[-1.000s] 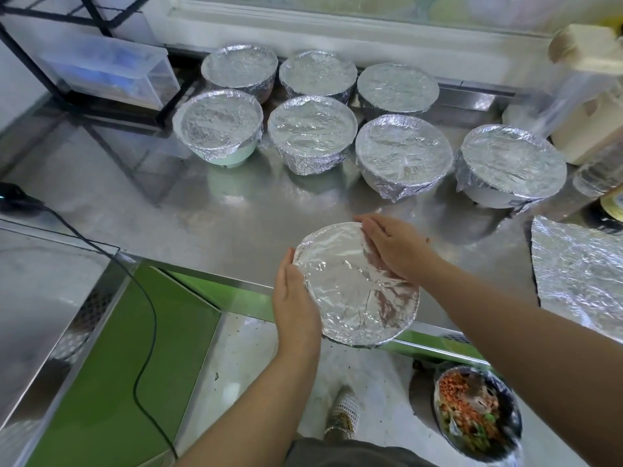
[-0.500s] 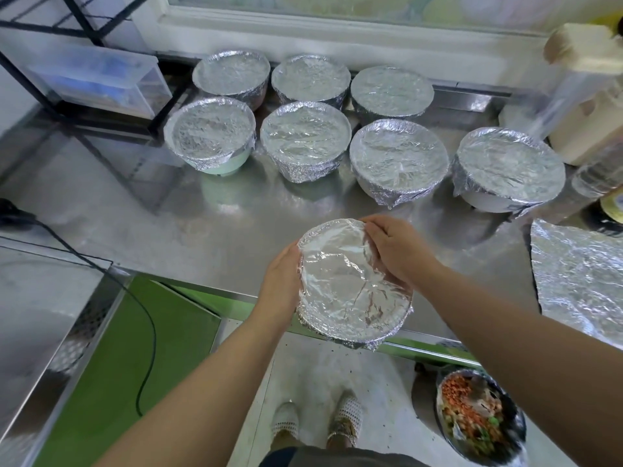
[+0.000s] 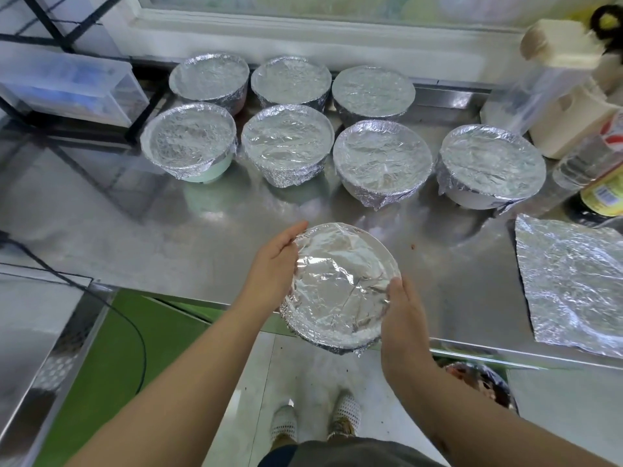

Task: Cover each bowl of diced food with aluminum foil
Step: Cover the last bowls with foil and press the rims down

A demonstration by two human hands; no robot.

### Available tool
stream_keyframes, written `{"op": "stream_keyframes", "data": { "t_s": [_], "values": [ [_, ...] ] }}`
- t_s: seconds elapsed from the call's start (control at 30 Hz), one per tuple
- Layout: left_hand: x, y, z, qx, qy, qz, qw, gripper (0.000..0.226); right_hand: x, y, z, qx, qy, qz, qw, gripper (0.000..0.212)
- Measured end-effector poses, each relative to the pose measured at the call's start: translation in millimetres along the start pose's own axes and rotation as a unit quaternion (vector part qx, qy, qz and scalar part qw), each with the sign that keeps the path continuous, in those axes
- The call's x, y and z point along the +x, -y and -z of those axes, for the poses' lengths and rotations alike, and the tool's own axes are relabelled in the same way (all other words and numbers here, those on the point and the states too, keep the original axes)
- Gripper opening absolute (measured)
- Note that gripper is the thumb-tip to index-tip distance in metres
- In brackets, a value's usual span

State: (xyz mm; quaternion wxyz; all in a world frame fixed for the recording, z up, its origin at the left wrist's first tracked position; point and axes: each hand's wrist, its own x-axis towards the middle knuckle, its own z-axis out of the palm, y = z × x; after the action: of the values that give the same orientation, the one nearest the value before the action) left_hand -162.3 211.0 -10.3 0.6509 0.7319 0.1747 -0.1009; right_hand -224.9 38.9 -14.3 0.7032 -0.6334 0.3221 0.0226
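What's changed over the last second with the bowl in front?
The left hand slid along the foil-covered bowl from its near-left side to its far-left rim; the right hand left the far rim for the near-right side. Both hold it. The seven covered bowls and loose foil sheet stayed put.

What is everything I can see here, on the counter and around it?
covered bowls: seven, silver foil tops, two rows at the back of the counter
held bowl: one, silver foil top, over the counter's front edge
foil sheet: one, silver, flat on the right
counter: one, steel
plastic box: one, clear, back left
container: one, cream, back right
bottle: one, yellow label, far right
cable: one, black, left
dark bowl: one, below the counter, mostly hidden by the right arm
shoes: two, white, on the floor
left hand: holds the held bowl's left side
right hand: holds its right side
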Motion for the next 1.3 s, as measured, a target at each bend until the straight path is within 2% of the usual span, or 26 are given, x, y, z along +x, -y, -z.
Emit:
{"op": "stream_keyframes", "data": {
  "t_s": [0.07, 0.17, 0.4, 0.6, 0.67, 0.73, 0.8, 0.83, 0.93, 1.0, 1.07, 1.2, 1.3],
  "values": [
    [3, -2, 0, -0.014, -0.002, 0.008, 1.0, 0.044, 6, 1, -11, 0.014, -0.008, -0.002, 1.0, 0.032],
    [6, -6, 0, -0.024, -0.017, 0.01, 1.0, 0.035, 24, 6, -19, 0.046, -0.009, -0.006, 0.999, 0.034],
    [9, -4, -8, -0.005, -0.059, -0.009, 0.998, 0.031, 43, 8, -25, -0.004, -0.01, 0.013, 1.0, 0.043],
    [16, -10, -7, -0.002, -0.065, -0.007, 0.998, 0.034, 44, 14, -27, 0.019, -0.006, 0.006, 1.0, 0.04],
    [15, -13, -6, -0.051, -0.109, -0.017, 0.993, 0.034, 42, 17, -25, 0.043, -0.001, -0.006, 0.999, 0.034],
    [-2, -11, -6, -0.093, -0.193, -0.034, 0.976, 0.036, 46, 25, -18, 0.035, 0.002, 0.015, 0.999, 0.025],
    [-36, -3, -18, -0.108, -0.251, -0.036, 0.961, 0.04, 59, 41, -14, 0.004, 0.024, 0.062, 0.998, 0.022],
    [-52, 1, -29, -0.119, -0.253, -0.03, 0.96, 0.042, 67, 51, -13, -0.018, 0.05, 0.07, 0.996, 0.022],
    [-74, 18, -64, -0.121, -0.244, -0.031, 0.962, 0.049, 88, 65, -18, -0.138, 0.166, 0.026, 0.976, 0.024],
    [-66, 24, -74, -0.119, -0.257, -0.029, 0.959, 0.049, 96, 59, -21, -0.178, 0.201, 0.023, 0.963, 0.033],
    [-60, 28, -76, -0.098, -0.269, -0.05, 0.957, 0.049, 99, 53, -23, -0.181, 0.183, 0.037, 0.966, 0.038],
    [-50, 40, -73, -0.085, -0.274, -0.105, 0.952, 0.054, 101, 43, -27, -0.145, 0.147, 0.023, 0.978, 0.034],
    [-42, 47, -73, -0.095, -0.27, -0.126, 0.95, 0.063, 108, 32, -26, -0.118, 0.143, 0.004, 0.983, 0.048]
  ]
}}
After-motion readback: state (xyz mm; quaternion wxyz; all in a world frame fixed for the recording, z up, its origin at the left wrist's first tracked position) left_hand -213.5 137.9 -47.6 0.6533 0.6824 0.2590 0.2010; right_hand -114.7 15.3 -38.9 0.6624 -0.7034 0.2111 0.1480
